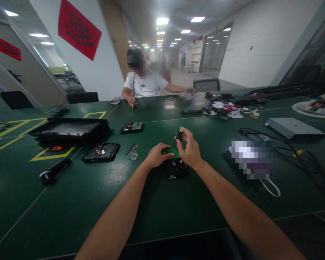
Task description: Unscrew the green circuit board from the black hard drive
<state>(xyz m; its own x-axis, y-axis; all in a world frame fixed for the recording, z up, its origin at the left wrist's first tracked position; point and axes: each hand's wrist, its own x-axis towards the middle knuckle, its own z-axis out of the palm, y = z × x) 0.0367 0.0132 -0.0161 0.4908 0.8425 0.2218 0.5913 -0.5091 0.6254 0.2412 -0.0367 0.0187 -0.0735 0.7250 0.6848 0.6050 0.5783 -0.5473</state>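
Observation:
A black hard drive (176, 170) with a green circuit board (174, 153) on its far part lies on the green table in front of me. My left hand (159, 156) grips the drive's left side, its thumb resting on the board. In my right hand (189, 150) is a screwdriver with a dark green and yellow handle (180, 134), held upright over the board; my fingers hide its tip. To the left lie a loose circuit board (132, 152), an opened hard drive (101, 152) and another drive with its board showing (131, 127).
A black plastic casing (70, 128) and a black handled tool (55, 171) lie at left. Right stand a blurred-out object (251, 159), black cables (300, 155) and a grey metal box (295, 128). Across the table sits a person (146, 85) near tools and scraps (230, 107).

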